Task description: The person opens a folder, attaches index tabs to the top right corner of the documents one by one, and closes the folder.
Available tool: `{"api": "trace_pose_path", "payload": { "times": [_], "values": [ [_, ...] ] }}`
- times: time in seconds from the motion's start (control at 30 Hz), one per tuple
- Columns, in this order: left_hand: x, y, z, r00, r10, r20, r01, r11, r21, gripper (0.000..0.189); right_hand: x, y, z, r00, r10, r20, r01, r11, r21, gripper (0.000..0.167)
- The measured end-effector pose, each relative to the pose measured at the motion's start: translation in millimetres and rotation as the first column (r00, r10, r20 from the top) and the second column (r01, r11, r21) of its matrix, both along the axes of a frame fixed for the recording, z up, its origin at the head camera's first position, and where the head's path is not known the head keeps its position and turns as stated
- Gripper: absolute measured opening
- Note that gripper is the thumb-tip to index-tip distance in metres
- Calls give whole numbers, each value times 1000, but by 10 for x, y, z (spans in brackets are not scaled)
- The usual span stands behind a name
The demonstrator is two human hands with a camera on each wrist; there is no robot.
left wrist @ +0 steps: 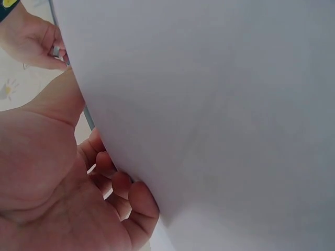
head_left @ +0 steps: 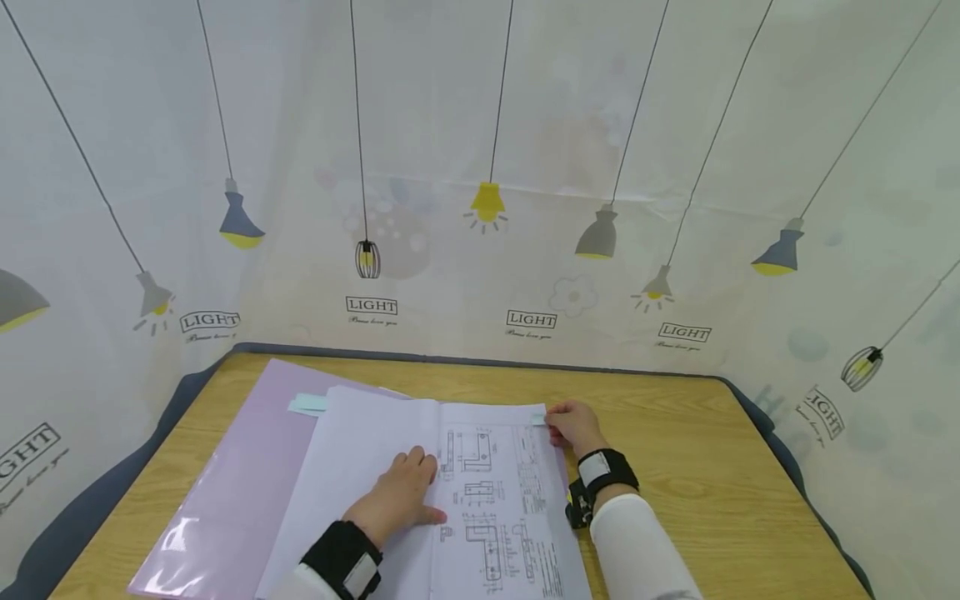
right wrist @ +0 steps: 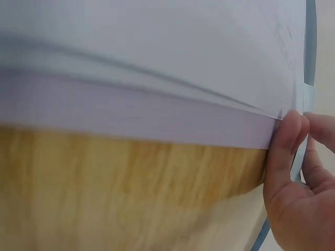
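Note:
An open booklet lies on the table, with a blank left page [head_left: 367,467] and a right page [head_left: 495,508] printed with technical drawings. My left hand [head_left: 397,496] rests on the left page close to the centre fold, thumb reaching toward the drawings. White paper fills most of the left wrist view beside the loosely bent left hand [left wrist: 78,193]. At the right page's top outer corner, my right hand [head_left: 576,427] pinches a pale blue sticky tab [head_left: 538,419]. The right wrist view shows this thumb and fingertips meeting at the corner, next to the pale blue tab [right wrist: 309,97].
A glossy lilac cover [head_left: 217,483] spreads out under the booklet on the left. Another pale blue sticky tab [head_left: 308,404] sticks out from the left page. The wooden table [head_left: 675,467] has a dark edge and meets a lamp-patterned backdrop [head_left: 450,125].

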State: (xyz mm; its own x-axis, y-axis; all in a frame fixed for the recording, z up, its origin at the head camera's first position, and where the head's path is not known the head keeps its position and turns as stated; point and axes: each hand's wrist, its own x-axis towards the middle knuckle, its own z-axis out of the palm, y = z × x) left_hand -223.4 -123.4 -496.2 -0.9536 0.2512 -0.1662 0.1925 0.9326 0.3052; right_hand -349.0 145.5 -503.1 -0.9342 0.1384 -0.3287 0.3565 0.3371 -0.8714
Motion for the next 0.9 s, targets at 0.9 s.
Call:
{"api": "trace_pose_path", "payload": {
  "times": [0.9],
  "values": [
    [39, 9, 74, 1000, -6, -6, 6, 1000, 16, 56, 36, -163, 85, 986, 121, -115, -52, 878, 476, 6]
  ]
}}
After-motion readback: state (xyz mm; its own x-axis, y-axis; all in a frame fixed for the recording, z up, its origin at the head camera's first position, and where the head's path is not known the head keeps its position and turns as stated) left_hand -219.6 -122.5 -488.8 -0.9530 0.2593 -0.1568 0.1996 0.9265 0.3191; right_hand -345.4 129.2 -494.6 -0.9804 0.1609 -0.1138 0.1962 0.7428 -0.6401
